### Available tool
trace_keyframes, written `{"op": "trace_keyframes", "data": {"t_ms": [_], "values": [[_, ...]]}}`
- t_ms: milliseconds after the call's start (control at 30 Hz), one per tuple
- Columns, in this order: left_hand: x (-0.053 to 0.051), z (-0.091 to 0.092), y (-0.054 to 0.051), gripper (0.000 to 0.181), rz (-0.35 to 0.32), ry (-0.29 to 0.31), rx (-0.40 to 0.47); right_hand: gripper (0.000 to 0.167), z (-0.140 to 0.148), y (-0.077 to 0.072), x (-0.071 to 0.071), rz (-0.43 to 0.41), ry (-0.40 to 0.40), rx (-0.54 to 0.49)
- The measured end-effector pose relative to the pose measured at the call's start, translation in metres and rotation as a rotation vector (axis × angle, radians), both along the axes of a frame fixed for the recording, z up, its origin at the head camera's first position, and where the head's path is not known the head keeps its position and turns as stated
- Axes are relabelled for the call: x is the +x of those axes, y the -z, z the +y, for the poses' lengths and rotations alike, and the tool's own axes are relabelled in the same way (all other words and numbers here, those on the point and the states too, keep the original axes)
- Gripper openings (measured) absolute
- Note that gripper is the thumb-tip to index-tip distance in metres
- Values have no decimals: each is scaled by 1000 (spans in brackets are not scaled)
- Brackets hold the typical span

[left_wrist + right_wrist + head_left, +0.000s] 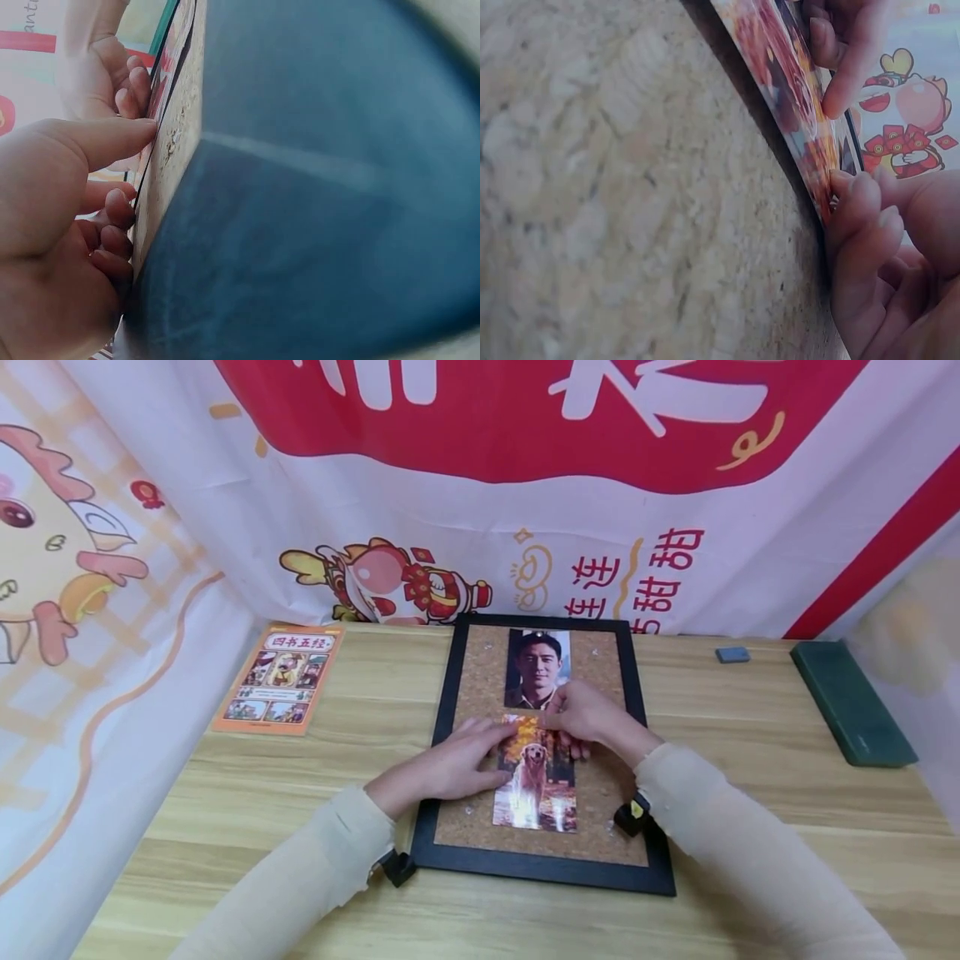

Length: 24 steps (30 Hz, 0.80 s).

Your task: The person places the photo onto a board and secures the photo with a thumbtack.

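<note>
A framed corkboard lies on the table, a portrait photo on its upper half and a dog photo below. My left hand rests on the dog photo's left side, the thumb lower down and the straight fingers near its top left. At the photo's upper edge, the fingertips of my right hand pinch a small clear push pin, mostly hidden by them. The right wrist view shows the photo's near edge slightly raised off the cork.
Several clear pins stick in the cork near its corners. An orange comic book lies left of the board. At the right are a small blue block and a dark green case. A printed cloth hangs behind.
</note>
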<state>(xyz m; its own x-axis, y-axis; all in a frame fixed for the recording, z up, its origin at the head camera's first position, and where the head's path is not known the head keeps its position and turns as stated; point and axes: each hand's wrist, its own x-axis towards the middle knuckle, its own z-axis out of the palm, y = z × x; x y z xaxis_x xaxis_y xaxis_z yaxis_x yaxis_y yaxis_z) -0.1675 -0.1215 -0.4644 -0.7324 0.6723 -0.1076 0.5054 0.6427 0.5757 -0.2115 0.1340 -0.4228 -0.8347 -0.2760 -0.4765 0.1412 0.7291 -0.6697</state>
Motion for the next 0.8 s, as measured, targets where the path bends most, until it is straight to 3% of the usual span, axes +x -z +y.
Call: {"op": "trace_keyframes", "data": {"t_ms": [267, 367, 600, 700, 800], "values": [[-1, 2, 5, 75, 14, 0, -6, 18, 7, 7, 2, 0, -8, -67], [2, 4, -1, 73, 11, 3, -5, 16, 9, 8, 3, -6, -17, -107], [2, 3, 1, 71, 16, -20, 44, 20, 18, 5, 9, 42, -38, -163], [6, 2, -16, 66, 3, -25, 78, 23, 25, -1, 16, 120, -47, -178], [10, -3, -30, 60, 5, -38, 104, 25, 34, -9, 26, 278, -42, -145]]}}
